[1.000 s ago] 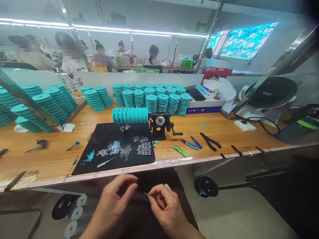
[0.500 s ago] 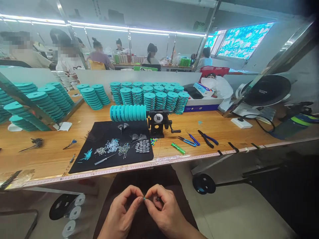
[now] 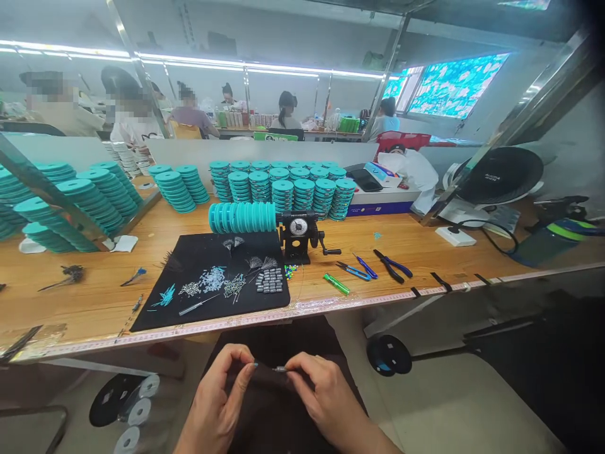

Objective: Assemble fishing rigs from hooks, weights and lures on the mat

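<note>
My left hand (image 3: 227,384) pinches a tiny teal piece (image 3: 256,364) between thumb and fingertips; only its end shows. Facing it across a small gap, my right hand (image 3: 319,384) is closed on a small grey cylinder (image 3: 280,369) with a thin tip pointing left. Both hands are above my dark-covered lap (image 3: 267,410), below the table's front edge. On the black mat (image 3: 161,302) lie teal slivers (image 3: 166,295), a heap of pale translucent bits (image 3: 212,279), small metal parts (image 3: 234,287) and similar grey cylinders (image 3: 269,281).
A hand-cranked winder (image 3: 297,236) carrying teal spools (image 3: 242,217) stands behind the mat. Stacked teal spools (image 3: 282,195) line the back. Pliers (image 3: 393,266), blue snips (image 3: 353,271) and a green tube (image 3: 336,284) lie to the right. Several people sit farther off.
My hands have moved apart from where their fingertips met. The grey cylinder now shows in my right fingertips, and the teal piece stays in my left. The view has shifted slightly.
</note>
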Tool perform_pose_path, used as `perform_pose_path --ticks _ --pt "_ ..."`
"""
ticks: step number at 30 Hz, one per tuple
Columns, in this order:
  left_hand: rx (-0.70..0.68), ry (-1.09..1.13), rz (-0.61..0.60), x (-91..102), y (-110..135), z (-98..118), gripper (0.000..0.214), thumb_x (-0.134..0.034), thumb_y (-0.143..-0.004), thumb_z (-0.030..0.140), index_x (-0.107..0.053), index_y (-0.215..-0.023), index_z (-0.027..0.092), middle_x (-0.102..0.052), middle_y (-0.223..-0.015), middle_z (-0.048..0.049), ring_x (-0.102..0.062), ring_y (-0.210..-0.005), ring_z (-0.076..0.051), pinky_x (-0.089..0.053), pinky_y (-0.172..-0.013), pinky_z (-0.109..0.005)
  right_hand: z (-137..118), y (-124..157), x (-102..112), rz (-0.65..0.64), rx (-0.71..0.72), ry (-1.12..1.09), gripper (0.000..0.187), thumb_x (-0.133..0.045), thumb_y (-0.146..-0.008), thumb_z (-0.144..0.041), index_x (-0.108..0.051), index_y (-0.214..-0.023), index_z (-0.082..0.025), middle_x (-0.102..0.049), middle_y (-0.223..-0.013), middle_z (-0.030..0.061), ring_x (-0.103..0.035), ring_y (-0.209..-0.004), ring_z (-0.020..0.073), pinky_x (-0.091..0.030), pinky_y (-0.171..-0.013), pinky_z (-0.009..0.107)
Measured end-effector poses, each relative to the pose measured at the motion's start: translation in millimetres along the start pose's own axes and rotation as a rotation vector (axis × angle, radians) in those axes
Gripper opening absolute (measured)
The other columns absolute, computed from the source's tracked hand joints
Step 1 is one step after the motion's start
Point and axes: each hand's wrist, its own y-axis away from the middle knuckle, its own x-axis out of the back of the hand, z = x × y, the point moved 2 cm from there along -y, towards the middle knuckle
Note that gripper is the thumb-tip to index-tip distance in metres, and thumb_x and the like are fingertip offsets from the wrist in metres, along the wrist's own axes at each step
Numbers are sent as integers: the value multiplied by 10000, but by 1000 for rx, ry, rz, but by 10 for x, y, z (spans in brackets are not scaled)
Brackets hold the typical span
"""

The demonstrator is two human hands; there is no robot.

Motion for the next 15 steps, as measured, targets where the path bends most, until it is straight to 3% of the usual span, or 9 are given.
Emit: perform_pose_path --ticks 2,4,6,9,15 --pt "-121 -129 54 18 1 18 76 -570 -895 273 -559 -958 232 -622 -1082 -70 -618 -1015 -230 -514 -868 -329 -9 24 14 9 36 -10 143 -547 -921 -128 -666 -921 -207 -704 -867 14 -633 -798 176 -420 -736 267" --pt "-220 -190 31 -25 11 49 261 -651 -834 263 -560 -1078 235 -615 -1206 -96 -605 -1113 -256 -518 -921 -358 -55 36 15 21 95 -64 134 -547 -928 -143 -670 -924 -196 -688 -864 26 -631 -792 167 -432 -722 250" --pt "-271 -186 -51 -97 24 84 321 -683 -821 253 -570 -1122 259 -677 -1131 -59 -651 -1049 -230 -549 -878 -321 -108 39 13 35 144 -107 146 -530 -934 -149 -673 -922 -180 -661 -880 47 -622 -783 160 -438 -695 237" --pt "-277 -151 -95 -167 37 144 150 -645 -871 222 -630 -1007 283 -732 -930 10 -697 -880 -169 -562 -781 -249 -159 31 25 57 150 -52 147 -518 -923 -141 -662 -924 -168 -639 -879 59 -604 -771 166 -426 -685 252" --pt "-194 -174 -81 -179 42 243 101 -584 -843 152 -602 -898 235 -693 -804 13 -673 -733 -154 -537 -665 -239 -197 20 41 -61 -34 -53 91 -551 -908 -171 -626 -885 -217 -614 -763 -21 -534 -710 149 -365 -694 266"
